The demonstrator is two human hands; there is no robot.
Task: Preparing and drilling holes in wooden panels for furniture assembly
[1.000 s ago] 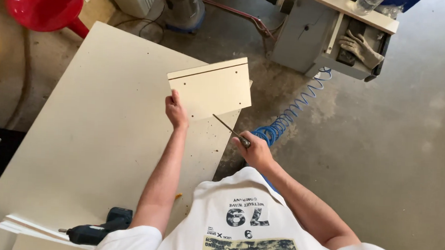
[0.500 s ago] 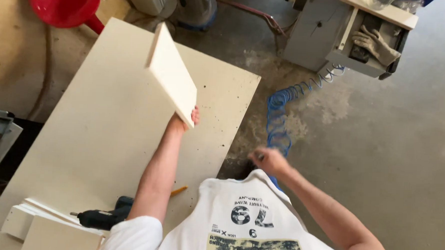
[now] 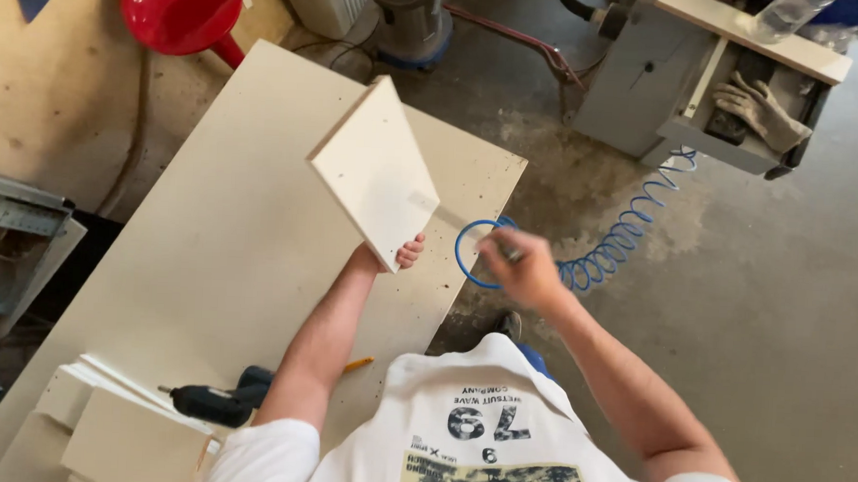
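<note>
My left hand [image 3: 399,257] grips the lower corner of a small cream rectangular panel [image 3: 374,171] and holds it tilted above the large cream board [image 3: 206,260] that serves as a worktop. My right hand [image 3: 524,269] is blurred just off the board's right edge, closed around a small thin tool that I cannot make out clearly. It is beside the loops of a blue coiled air hose [image 3: 622,230].
A cordless drill [image 3: 215,403] and a yellow pencil [image 3: 358,365] lie on the board near me, next to a stack of cream panels [image 3: 122,430]. A red funnel-shaped vessel [image 3: 179,8], a vacuum [image 3: 410,18] and a grey machine with a work glove [image 3: 763,106] stand on the concrete floor.
The left hand has turned and tilted the panel, bringing it lower and to the right. The right hand has swung up towards the board's edge and the hose.
</note>
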